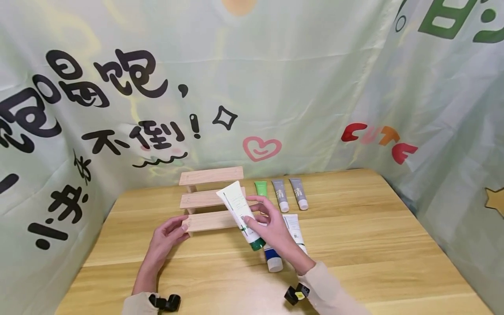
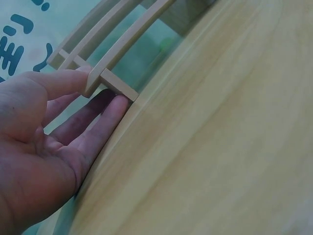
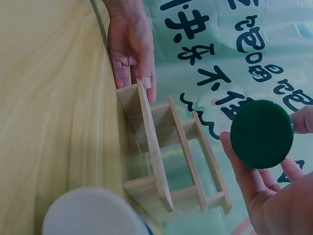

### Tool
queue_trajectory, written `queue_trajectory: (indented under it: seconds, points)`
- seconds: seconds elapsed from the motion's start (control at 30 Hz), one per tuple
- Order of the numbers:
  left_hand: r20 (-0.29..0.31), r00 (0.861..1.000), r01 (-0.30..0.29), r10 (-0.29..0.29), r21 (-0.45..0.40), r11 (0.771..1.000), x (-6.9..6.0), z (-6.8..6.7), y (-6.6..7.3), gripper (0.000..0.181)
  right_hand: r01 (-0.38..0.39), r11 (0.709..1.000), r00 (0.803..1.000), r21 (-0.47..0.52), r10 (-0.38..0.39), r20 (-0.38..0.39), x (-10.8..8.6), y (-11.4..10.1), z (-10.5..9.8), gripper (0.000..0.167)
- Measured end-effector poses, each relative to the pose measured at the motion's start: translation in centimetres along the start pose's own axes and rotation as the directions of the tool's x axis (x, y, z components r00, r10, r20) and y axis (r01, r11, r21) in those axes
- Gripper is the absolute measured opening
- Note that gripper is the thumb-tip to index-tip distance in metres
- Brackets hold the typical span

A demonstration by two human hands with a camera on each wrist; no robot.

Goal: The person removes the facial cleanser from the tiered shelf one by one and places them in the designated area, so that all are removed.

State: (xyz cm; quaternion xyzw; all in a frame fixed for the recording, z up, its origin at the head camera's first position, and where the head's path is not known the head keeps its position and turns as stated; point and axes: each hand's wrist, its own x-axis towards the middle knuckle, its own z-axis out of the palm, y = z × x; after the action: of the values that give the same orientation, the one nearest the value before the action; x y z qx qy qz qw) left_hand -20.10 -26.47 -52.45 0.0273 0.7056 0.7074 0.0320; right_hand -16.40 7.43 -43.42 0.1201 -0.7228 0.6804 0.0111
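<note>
A white tube with a green cap [image 1: 236, 203] is held by my right hand [image 1: 273, 227], tilted in front of the wooden three-tier rack [image 1: 210, 222], its cap end low and to the right. The right wrist view shows that green cap [image 3: 261, 134] end-on, thumb and fingers around the tube. My left hand [image 1: 167, 239] grips the left end of the rack's lowest shelf; in the left wrist view the thumb lies on the board [image 2: 115, 58] and the other fingers reach beneath it. Whether the held tube touches the rack I cannot tell.
Right of the rack lie a green tube [image 1: 261, 188], a grey tube [image 1: 280, 194] and another grey tube [image 1: 298, 192]. Partly behind my right hand and forearm are a white tube [image 1: 292, 225] and a blue-and-white tube [image 1: 274, 261]. A printed cloth [image 1: 315, 87] hangs behind the table.
</note>
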Motion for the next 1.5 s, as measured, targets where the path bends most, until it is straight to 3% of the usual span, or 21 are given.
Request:
queue_trajectory:
  seconds: [0.13,0.37,0.57,0.87,1.17,1.37,1.5]
  points:
    - [0.010,1.000,-0.009,0.009,-0.007,1.000,0.2,0.1,0.0,0.048,-0.022,1.000,0.999,-0.008,0.022,-0.032,-0.7,0.2,-1.2,0.047]
    - [0.006,1.000,-0.014,0.014,-0.005,1.000,0.1,0.0,0.1,0.047,0.061,0.995,0.998,-0.082,-0.063,-0.020,-2.1,0.7,-3.0,0.040]
    - [0.001,1.000,-0.014,0.014,-0.010,1.000,0.0,0.2,-0.1,0.046,0.005,0.989,1.000,-0.147,-0.008,-0.024,-3.5,1.1,-4.6,0.036]
    - [-0.002,1.000,-0.008,0.008,-0.004,1.000,0.0,0.3,0.1,0.045,-0.132,0.991,0.987,-0.025,0.129,-0.091,-4.8,1.2,-7.0,0.036]
    - [-0.007,1.000,-0.013,0.013,-0.006,1.000,-0.1,0.3,0.0,0.045,-0.100,0.995,0.990,-0.030,0.096,-0.101,-5.5,1.3,-8.9,0.039]
    - [-0.010,1.000,-0.014,0.014,-0.003,1.000,0.0,0.2,-0.2,0.045,-0.213,0.975,0.964,0.066,0.221,-0.146,-5.8,1.1,-9.8,0.044]
    - [-0.001,1.000,-0.014,0.014,0.001,1.000,0.0,0.0,-0.1,0.046,-0.226,0.974,0.960,0.028,0.227,-0.165,-5.9,0.9,-10.7,0.049]
